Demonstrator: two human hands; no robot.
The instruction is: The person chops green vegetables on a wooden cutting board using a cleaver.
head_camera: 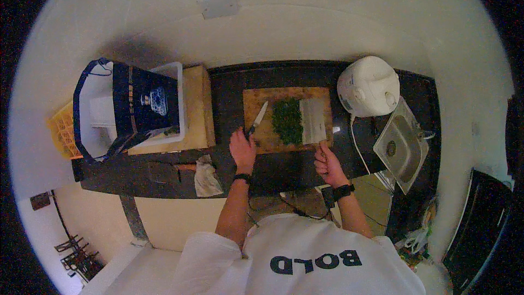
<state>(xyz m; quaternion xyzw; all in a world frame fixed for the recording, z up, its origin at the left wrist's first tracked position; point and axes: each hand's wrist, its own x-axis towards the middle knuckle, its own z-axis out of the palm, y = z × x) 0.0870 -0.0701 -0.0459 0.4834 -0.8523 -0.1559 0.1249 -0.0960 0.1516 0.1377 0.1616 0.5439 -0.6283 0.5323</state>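
Observation:
My left hand (243, 150) is at the left edge of a wooden cutting board (256, 96), with its fingers around the dark handle of a kitchen knife (260, 114). The knife's blade points up and to the right over the board. Finely chopped greens (287, 121) lie in a heap at the middle of the board. Against their right side is the broad, pale rectangular blade of a cleaver (313, 121). My right hand (330, 166) is closed at the blade's lower right corner, hiding the handle.
A white rice cooker (368, 86) stands right of the board, beside a steel sink (403, 151). At left, a dark blue bag (139, 106) rests with a white bin (182, 102) on a wooden box (200, 106). A crumpled cloth (206, 177) lies near the counter's front edge.

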